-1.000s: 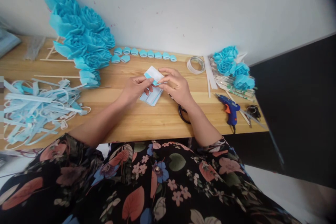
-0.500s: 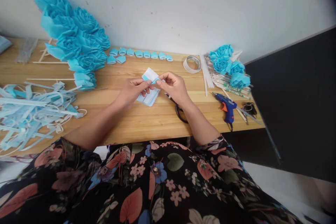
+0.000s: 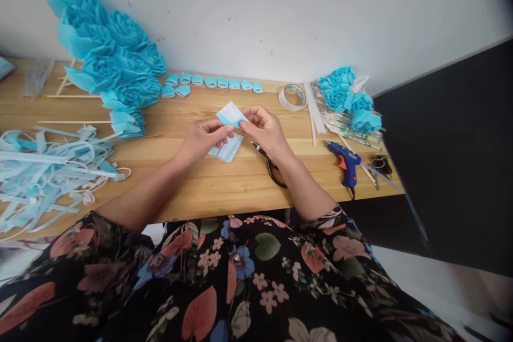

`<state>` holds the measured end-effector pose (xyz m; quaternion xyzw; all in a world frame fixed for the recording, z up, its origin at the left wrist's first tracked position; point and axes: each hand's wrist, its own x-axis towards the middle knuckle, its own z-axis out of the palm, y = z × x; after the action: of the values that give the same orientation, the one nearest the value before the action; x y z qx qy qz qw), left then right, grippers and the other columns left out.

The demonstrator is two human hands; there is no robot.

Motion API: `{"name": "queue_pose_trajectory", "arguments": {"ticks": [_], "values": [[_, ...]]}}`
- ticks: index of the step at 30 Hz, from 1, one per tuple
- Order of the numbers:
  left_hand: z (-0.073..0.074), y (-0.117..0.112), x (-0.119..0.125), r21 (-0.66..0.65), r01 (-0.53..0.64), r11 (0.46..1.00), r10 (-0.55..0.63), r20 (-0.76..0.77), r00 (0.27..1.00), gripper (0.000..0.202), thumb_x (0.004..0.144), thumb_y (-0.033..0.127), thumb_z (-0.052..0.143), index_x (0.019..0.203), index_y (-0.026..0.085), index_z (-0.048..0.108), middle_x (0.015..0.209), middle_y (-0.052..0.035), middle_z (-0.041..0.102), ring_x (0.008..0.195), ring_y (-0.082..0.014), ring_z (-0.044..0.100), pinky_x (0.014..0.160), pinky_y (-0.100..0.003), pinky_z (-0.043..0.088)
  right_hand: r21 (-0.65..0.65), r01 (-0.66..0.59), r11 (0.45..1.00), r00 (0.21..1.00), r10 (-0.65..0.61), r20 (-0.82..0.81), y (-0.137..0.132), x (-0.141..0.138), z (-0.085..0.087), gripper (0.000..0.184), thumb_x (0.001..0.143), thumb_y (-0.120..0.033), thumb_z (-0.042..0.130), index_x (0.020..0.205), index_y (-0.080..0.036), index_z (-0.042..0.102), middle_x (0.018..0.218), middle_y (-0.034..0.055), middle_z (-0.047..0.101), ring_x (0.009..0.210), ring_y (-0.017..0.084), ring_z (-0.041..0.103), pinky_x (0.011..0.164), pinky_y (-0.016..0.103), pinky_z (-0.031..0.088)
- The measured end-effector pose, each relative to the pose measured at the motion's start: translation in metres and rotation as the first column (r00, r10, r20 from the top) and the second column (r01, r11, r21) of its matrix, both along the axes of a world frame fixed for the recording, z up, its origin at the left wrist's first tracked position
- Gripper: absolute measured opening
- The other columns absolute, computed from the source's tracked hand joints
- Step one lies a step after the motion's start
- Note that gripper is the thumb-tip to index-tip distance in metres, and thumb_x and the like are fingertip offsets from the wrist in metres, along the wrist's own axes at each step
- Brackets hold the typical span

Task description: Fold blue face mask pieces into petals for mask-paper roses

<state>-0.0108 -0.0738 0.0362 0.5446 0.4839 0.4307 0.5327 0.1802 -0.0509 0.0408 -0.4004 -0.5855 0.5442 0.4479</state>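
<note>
Both hands meet over the middle of the wooden table (image 3: 224, 187). My left hand (image 3: 202, 139) and my right hand (image 3: 264, 131) pinch the same small piece of blue and white fabric (image 3: 231, 115), fingers closed on its folded edge. Beneath them lies a small stack of similar light-blue pieces (image 3: 226, 149). Black scissors (image 3: 270, 163) rest on the table just under my right wrist.
A big cluster of blue fabric flowers (image 3: 108, 59) leans at the back left, with a row of small blue folded petals (image 3: 212, 82) beside it. Cut strips (image 3: 44, 165) pile at left. Tape roll (image 3: 293, 97), more flowers (image 3: 348, 99) and a blue glue gun (image 3: 347, 163) sit right.
The hands keep pinching the fabric piece, shifting their fingers only slightly along its fold. The view drifted a little.
</note>
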Motion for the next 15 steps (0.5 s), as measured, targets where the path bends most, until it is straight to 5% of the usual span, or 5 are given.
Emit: {"name": "queue_pose_trajectory", "arguments": {"ticks": [8, 15], "values": [[-0.0008, 0.0016, 0.0, 0.024, -0.03, 0.999, 0.028, 0.07, 0.997, 0.026, 0.082, 0.039, 0.074, 0.072, 0.015, 0.068, 0.064, -0.001, 0.065, 0.053, -0.0078, 0.052, 0.054, -0.021, 0.043, -0.027, -0.159, 0.987, 0.987, 0.16, 0.026, 0.0031, 0.0021, -0.0084, 0.045, 0.078, -0.042, 0.079, 0.115, -0.023, 0.064, 0.086, -0.0018, 0.066, 0.08, 0.015, 0.06, 0.077, 0.031, 0.052], [0.0035, 0.0004, 0.0, 0.017, 0.005, 1.0, -0.006, 0.02, 1.0, 0.026, 0.082, 0.037, 0.075, 0.07, 0.016, 0.064, 0.064, 0.0001, 0.064, 0.052, -0.0081, 0.051, 0.054, -0.023, 0.043, 0.003, -0.161, 0.987, 0.983, 0.16, 0.088, 0.0024, 0.0035, -0.005, 0.03, 0.08, -0.042, 0.078, 0.098, -0.022, 0.065, 0.081, -0.0025, 0.064, 0.074, 0.013, 0.057, 0.071, 0.029, 0.05]]}}
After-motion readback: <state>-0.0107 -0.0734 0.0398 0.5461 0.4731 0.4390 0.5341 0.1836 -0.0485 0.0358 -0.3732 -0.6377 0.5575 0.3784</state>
